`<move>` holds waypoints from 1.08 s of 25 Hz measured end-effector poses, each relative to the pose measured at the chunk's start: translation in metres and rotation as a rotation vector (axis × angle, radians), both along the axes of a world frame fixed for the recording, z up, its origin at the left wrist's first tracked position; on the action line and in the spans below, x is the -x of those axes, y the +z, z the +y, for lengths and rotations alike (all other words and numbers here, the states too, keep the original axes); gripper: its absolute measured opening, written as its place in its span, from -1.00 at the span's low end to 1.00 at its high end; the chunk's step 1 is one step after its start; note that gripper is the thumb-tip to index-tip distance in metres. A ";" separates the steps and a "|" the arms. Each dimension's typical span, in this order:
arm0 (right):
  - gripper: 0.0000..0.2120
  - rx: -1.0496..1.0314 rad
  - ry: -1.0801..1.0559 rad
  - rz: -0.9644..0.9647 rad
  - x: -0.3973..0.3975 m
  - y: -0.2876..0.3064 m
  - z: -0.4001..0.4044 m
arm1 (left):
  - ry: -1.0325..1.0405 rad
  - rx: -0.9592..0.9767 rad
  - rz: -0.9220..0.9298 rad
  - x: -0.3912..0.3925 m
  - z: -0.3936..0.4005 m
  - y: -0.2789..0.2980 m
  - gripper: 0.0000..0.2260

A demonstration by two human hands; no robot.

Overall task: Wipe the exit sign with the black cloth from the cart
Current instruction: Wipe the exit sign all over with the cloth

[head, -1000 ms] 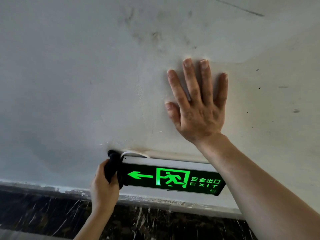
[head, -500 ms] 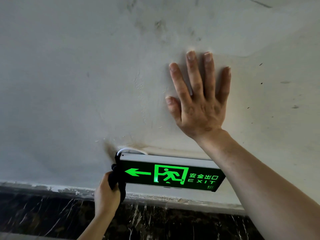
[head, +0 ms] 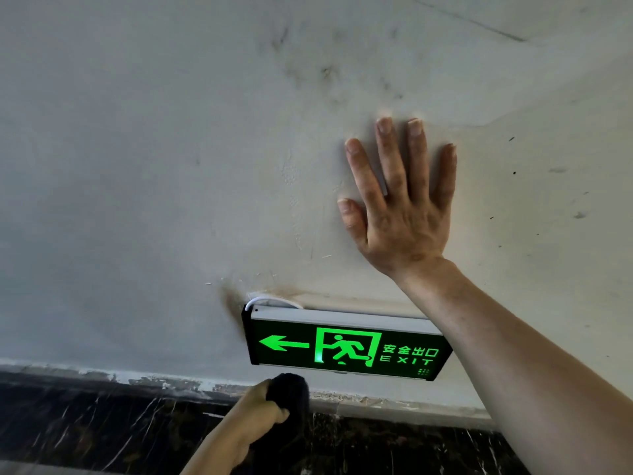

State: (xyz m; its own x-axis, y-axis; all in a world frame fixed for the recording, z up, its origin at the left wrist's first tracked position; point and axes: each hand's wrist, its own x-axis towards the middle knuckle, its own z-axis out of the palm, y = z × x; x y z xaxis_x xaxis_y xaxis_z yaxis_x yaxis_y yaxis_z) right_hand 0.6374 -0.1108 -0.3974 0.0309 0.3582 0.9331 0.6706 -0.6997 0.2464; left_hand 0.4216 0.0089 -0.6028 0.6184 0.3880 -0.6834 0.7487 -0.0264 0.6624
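So the exit sign (head: 346,347) sits on the wall (head: 137,200) at about 5 o'clock from the middle of the view, lit up green with a left-pointing arrow, the running-man picture and "EXIT" under some Chinese characters. It has a black frame with a pale strip along the top, and a thin white cable (head: 270,299) loops out at its upper left corner. There's a brownish smudge (head: 231,303) on the paint right beside that corner, at 9 o'clock from the cable. The left hand (head: 260,406) comes up from the bottom edge, roughly 6 o'clock in the view, and its grip is closed tight around the black cloth (head: 291,392), which is bunched into a dark wad sticking up out of the fist. The cloth is just below the sign's lower left edge, near it but I can't tell for sure whether it's touching. The right hand (head: 400,214) is at 12 o'clock from the sign, pressed flat on the wall with its grip wide, fingers (head: 387,156) spread and holding nothing, and the forearm runs down across the sign's right end. Below all that, a dark marble-looking baseboard (head: 85,423) with white veins runs along the bottom, with chipped paint where it meets the wall.
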 end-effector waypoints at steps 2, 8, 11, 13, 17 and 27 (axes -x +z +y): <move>-0.42 0.018 0.004 0.010 0.003 0.000 -0.002 | 0.121 0.142 -0.151 0.003 -0.010 0.015 -0.58; -0.44 0.106 0.105 0.220 0.029 0.011 -0.022 | 0.307 0.407 -0.462 0.018 -0.029 0.091 -0.59; -0.50 0.089 0.272 0.355 0.061 0.001 -0.037 | 0.325 0.571 -0.561 0.018 -0.037 0.125 -0.68; -0.54 0.083 0.352 0.513 0.080 0.001 -0.048 | 0.333 0.650 -0.589 0.015 -0.044 0.149 -0.69; -0.58 0.041 0.376 1.015 0.102 0.049 -0.072 | 0.292 0.757 -0.562 0.013 -0.060 0.215 -0.70; -0.75 0.162 0.594 1.988 0.116 0.302 -0.092 | 0.006 0.591 -0.613 0.044 -0.066 0.478 -0.35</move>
State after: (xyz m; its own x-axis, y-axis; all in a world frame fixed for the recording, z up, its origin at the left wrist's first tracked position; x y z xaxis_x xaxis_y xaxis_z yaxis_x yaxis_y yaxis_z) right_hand 0.5217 -0.2025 -0.0957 0.6033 0.7580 -0.2481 0.1273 -0.3986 -0.9083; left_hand 0.3780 -0.0572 -0.1248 0.9445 0.0771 -0.3195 0.2519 0.4544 0.8545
